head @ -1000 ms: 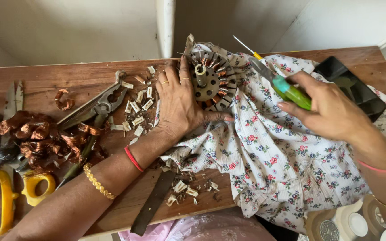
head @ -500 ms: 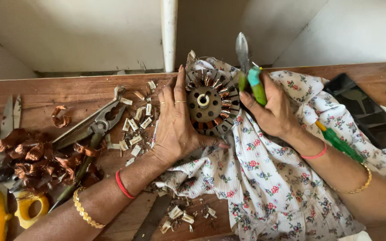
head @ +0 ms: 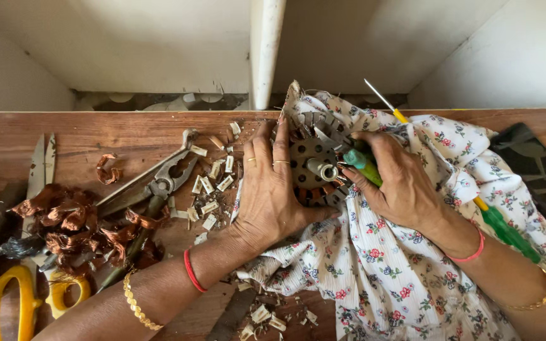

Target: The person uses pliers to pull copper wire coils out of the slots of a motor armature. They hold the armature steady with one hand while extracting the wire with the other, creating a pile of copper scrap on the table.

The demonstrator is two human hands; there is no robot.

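Brown wooden counter [head: 96,129] seen from above. At nine o'clock lie pliers [head: 153,186], tangled copper wire scraps [head: 71,224] and small pale chips [head: 213,189]. Yellow-handled scissors [head: 7,297] sit at eight o'clock. A floral cloth [head: 399,278] covers four o'clock, a dark flat device [head: 535,161] at three

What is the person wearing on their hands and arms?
The left hand has gold rings on two fingers. The left wrist wears a thin red band, and further up the forearm a gold beaded bangle. The right hand has a thin red band at the wrist and a slim gold bangle higher up. No sleeves show; both forearms are bare.
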